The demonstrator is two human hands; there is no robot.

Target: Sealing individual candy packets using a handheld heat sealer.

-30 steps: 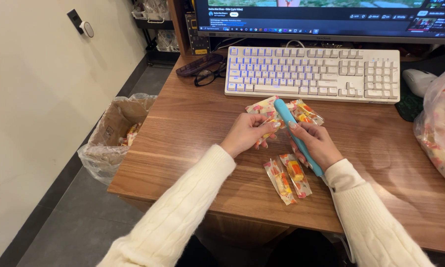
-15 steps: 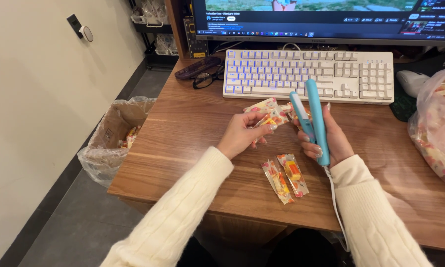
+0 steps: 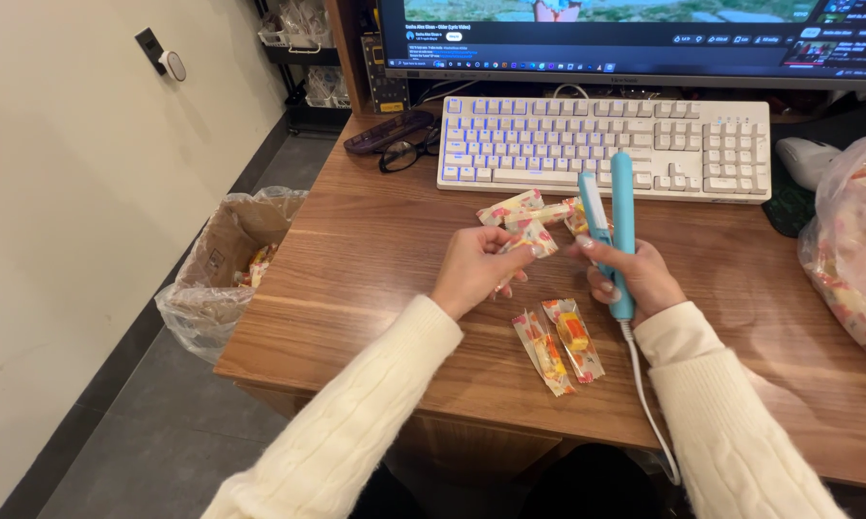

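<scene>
left hand (image 3: 473,272): closed around a small candy packet (image 3: 527,237), pinched between thumb and fingers; the packet sticks out toward 1 o'clock from the fist.
right hand (image 3: 635,277): gripping the lower part of a light blue clamp tool (image 3: 610,223), fingers wrapped around its handle; the tool stands almost upright, its tip pointing to 12 o'clock.
clamp tool: its two long arms are slightly apart at the top; a white cord (image 3: 647,389) leaves the bottom end and runs down toward 6 o'clock, over the desk edge.
candy packet, place: just at 9 o'clock of the tool, above the wooden desk (image 3: 356,259), not lying on it. if its end touches the tool arms, i cannot tell, the view is too small there.
other packets near hands: some more wrapped candies (image 3: 512,206) show behind the hands, at 12 o'clock of the left hand; it is not clear if they lie on the desk or are held.
two sealed packets (image 3: 560,344): they lie side by side on the desk at 6 o'clock of the hands, touching each other, near the right wrist.
keyboard (image 3: 606,146): white, with blue light, at 12 o'clock of the hands, well apart from them.
glasses (image 3: 406,152): dark frame, at 9 o'clock of the keyboard.
plastic bag (image 3: 854,242): clear, full of candies, at 3 o'clock on the desk edge.
bin (image 3: 223,264): a box lined with clear plastic, on the floor at 9 o'clock of the desk.
monitor (image 3: 644,38): at 12 o'clock, behind the keyboard.
</scene>
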